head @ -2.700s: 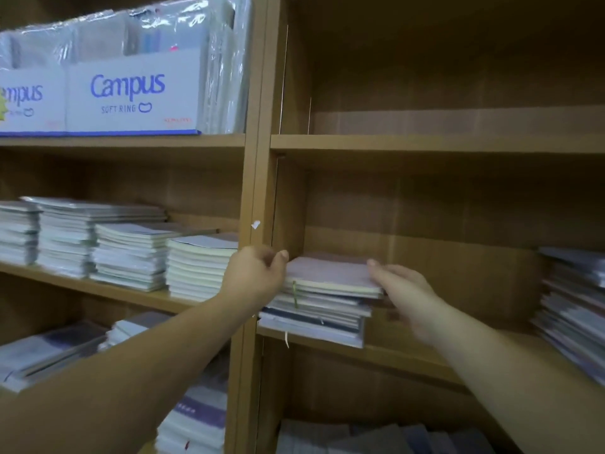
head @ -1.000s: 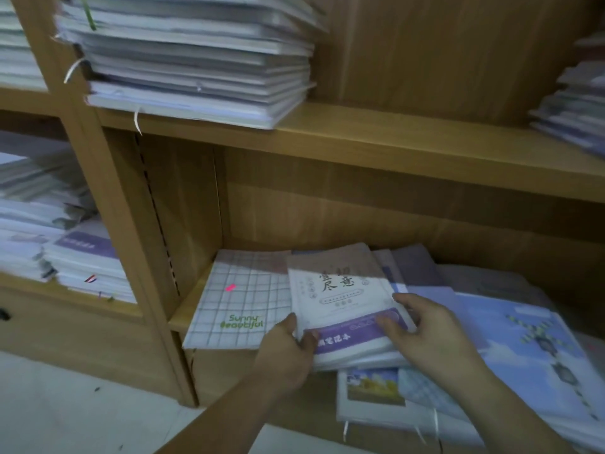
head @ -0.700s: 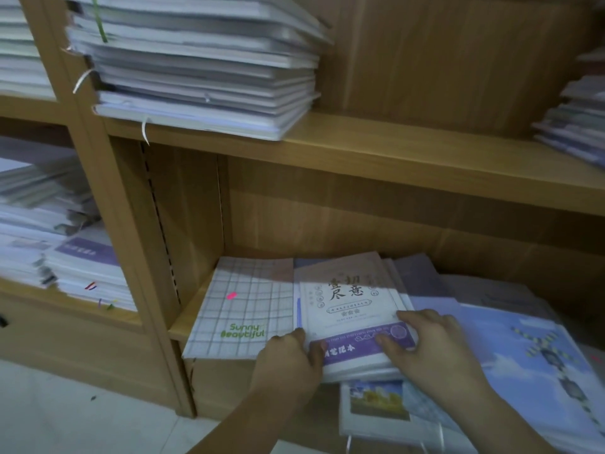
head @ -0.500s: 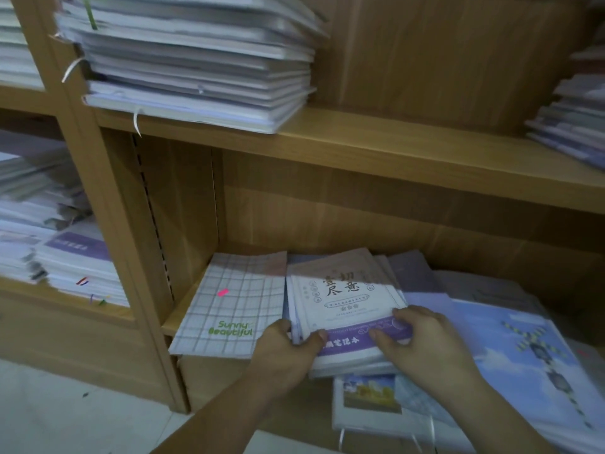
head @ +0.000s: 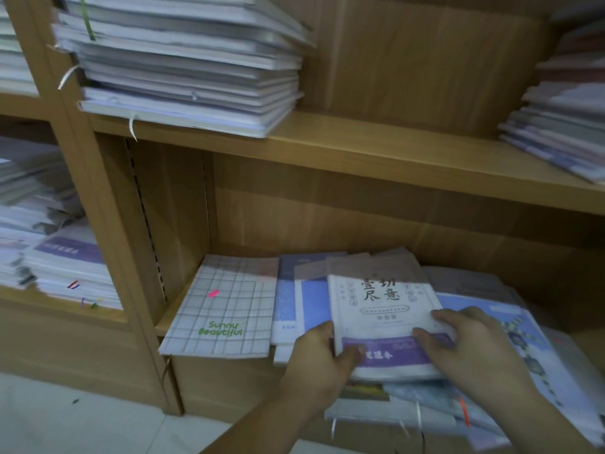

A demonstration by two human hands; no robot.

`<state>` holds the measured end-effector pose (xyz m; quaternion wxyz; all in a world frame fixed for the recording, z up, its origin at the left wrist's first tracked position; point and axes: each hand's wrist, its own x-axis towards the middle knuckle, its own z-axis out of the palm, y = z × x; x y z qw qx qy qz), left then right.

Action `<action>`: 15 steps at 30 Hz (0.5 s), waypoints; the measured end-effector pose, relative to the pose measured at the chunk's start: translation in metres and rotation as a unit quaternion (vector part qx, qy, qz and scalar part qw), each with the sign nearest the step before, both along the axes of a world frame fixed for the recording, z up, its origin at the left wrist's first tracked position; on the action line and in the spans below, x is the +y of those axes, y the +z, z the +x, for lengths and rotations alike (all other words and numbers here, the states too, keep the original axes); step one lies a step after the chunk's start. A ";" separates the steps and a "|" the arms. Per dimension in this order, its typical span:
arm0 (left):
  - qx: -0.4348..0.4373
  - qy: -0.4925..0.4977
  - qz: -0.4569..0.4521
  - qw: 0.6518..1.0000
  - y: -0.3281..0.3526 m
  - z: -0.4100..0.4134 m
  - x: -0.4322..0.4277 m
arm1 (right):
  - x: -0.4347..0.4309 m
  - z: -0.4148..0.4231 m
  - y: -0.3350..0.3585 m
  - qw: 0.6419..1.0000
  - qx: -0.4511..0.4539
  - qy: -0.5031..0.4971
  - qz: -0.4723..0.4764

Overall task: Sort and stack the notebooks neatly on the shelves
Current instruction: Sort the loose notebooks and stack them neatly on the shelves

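Observation:
On the low shelf lies a white notebook (head: 383, 309) with dark Chinese characters and a purple band, on top of a loose pile. My left hand (head: 322, 357) grips its lower left corner, thumb on the purple band. My right hand (head: 471, 348) rests on its right side with fingers curled over the cover and edge. Blue-covered notebooks (head: 296, 299) show beneath it to the left. A grid-patterned "Sunny Beautiful" notebook (head: 226, 306) lies flat at the shelf's left end.
A tall stack of notebooks (head: 183, 67) fills the shelf above at left, another stack (head: 563, 116) at right. Large blue illustrated books (head: 523, 355) spread under my right hand. The left bay holds more stacks (head: 62, 257). An upright wooden divider (head: 108, 224) separates the bays.
From the upper shelf stack the view and both hands dropped to the low shelf. In the last second the white notebook has slid right and toward me, uncovering blue covers beneath.

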<state>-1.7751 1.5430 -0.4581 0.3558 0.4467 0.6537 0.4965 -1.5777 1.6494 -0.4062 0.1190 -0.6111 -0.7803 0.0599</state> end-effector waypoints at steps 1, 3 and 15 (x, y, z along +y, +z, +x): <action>0.041 0.017 -0.010 0.999 -0.003 -0.001 0.003 | -0.004 0.000 -0.001 1.000 -0.016 0.013 0.017; 0.186 0.048 -0.056 0.980 -0.007 -0.007 0.006 | -0.013 -0.004 -0.001 0.996 -0.056 0.046 0.046; -0.172 0.180 -0.108 0.963 -0.008 -0.029 -0.001 | -0.014 -0.027 -0.005 0.990 -0.009 0.138 -0.021</action>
